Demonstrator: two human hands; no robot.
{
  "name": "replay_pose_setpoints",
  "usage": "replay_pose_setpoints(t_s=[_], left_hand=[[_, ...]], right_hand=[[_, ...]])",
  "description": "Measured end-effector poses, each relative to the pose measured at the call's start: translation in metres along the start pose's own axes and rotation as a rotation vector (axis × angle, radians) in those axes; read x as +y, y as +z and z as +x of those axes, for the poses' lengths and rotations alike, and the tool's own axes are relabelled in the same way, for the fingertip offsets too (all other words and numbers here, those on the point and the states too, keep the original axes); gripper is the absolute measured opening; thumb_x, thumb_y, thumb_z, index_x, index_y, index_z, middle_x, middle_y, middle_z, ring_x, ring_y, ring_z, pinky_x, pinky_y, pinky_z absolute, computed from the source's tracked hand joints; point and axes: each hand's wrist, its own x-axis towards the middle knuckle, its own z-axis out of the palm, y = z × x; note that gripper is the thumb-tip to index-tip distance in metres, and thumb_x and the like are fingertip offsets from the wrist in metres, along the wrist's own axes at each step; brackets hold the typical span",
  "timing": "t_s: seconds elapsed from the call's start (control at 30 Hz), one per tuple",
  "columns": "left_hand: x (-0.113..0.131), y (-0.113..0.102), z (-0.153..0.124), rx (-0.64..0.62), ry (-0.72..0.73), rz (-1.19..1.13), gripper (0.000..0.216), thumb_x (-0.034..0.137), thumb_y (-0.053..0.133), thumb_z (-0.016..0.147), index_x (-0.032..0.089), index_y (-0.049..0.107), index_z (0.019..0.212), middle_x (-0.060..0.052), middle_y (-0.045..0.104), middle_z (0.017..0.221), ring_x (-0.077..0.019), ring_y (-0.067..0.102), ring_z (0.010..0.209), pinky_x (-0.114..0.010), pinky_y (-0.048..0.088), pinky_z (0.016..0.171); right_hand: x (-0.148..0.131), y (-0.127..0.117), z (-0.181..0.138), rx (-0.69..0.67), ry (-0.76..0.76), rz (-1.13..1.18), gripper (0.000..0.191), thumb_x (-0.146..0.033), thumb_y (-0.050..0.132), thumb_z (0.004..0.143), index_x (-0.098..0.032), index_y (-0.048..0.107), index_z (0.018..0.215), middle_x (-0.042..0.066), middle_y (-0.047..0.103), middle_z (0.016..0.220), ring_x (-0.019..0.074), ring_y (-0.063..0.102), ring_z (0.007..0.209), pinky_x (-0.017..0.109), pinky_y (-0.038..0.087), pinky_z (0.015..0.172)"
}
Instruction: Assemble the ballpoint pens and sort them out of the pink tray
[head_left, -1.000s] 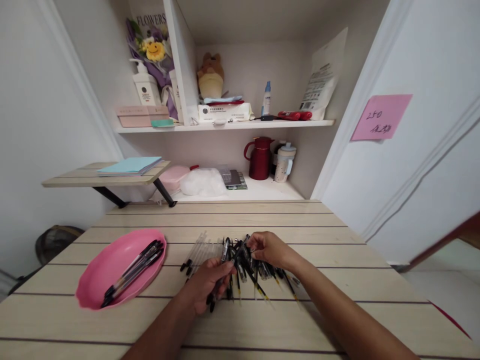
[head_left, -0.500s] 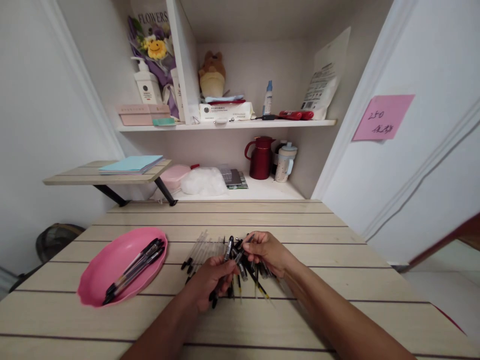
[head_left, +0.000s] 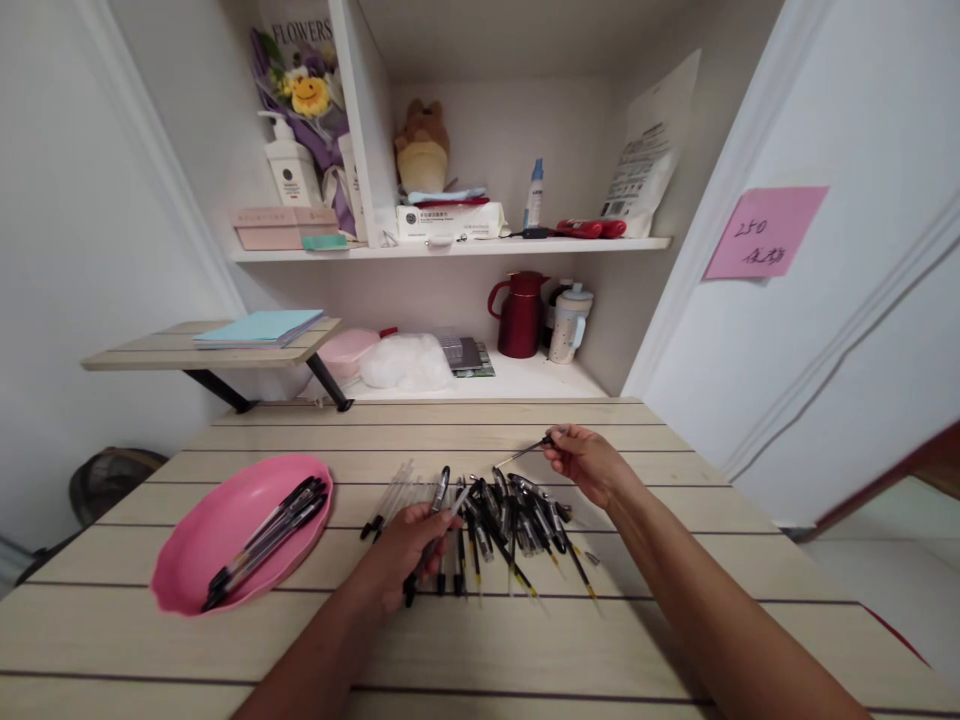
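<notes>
My left hand (head_left: 414, 552) is closed around pen parts over the near-left side of the pile. A black-and-clear pen cap (head_left: 442, 486) and a clear pen barrel (head_left: 459, 500) stick out from its fingers. Farther back and to the right, my right hand (head_left: 586, 462) pinches a thin pen refill (head_left: 523, 453) by its dark end; the pale end points left. Between the hands lies a heap of black pen caps (head_left: 529, 522) and refills with yellowish ends (head_left: 583, 572). Clear pen barrels (head_left: 391, 500) with black ends lie left of it, some partly hidden by my left hand.
A pink scalloped bowl (head_left: 176, 545) with several black pens (head_left: 262, 545) sits on the left of the slatted table (head_left: 480, 655). Behind it is a small raised shelf (head_left: 142, 350) bearing blue paper. A red jug (head_left: 520, 315) and a cup (head_left: 570, 325) stand in the cabinet.
My right hand has moved right and back, away from my left hand, drawing the refill with it. More of the heap shows. My left hand has shifted slightly left.
</notes>
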Motion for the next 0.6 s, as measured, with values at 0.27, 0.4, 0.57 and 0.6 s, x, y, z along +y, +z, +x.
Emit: replay_pose_setpoints(t_s=[0.27, 0.4, 0.57, 0.6], left_hand=[[0.000, 0.008, 0.003, 0.206, 0.127, 0.169, 0.023, 0.035, 0.057, 0.065, 0.013, 0.058, 0.071, 0.003, 0.049, 0.044, -0.0073, 0.042, 0.037, -0.018, 0.033, 0.037], [-0.005, 0.005, 0.009, 0.257, 0.194, 0.280, 0.025, 0.040, 0.052, 0.067, 0.016, 0.053, 0.059, 0.002, 0.050, 0.044, -0.0110, 0.048, 0.039, -0.019, 0.034, 0.036], [-0.004, -0.002, 0.011, 0.306, 0.234, 0.371, 0.027, 0.043, 0.051, 0.067, 0.017, 0.052, 0.059, 0.001, 0.053, 0.049, -0.0126, 0.051, 0.045, -0.018, 0.034, 0.035], [-0.003, -0.003, 0.010, 0.311, 0.249, 0.380, 0.027, 0.043, 0.051, 0.067, 0.017, 0.053, 0.059, 0.001, 0.052, 0.048, -0.0117, 0.050, 0.044, -0.018, 0.033, 0.035]], right_hand=[[0.031, 0.024, -0.011, -0.200, 0.160, -0.509, 0.014, -0.023, 0.060, 0.066, -0.015, 0.051, 0.059, -0.003, 0.053, 0.042, 0.0058, 0.045, 0.034, 0.015, 0.030, 0.030], [0.035, 0.035, -0.018, -0.245, 0.139, -0.675, 0.013, -0.023, 0.058, 0.066, -0.016, 0.052, 0.057, -0.004, 0.052, 0.039, 0.0076, 0.047, 0.034, 0.017, 0.035, 0.032], [0.023, 0.033, -0.021, -0.180, 0.095, -0.738, 0.007, -0.019, 0.055, 0.065, -0.017, 0.052, 0.059, -0.004, 0.051, 0.039, 0.0086, 0.048, 0.035, 0.018, 0.034, 0.033], [0.021, 0.033, -0.021, -0.164, 0.081, -0.752, 0.008, -0.020, 0.054, 0.066, -0.017, 0.052, 0.058, -0.005, 0.050, 0.038, 0.0084, 0.047, 0.035, 0.018, 0.033, 0.033]])
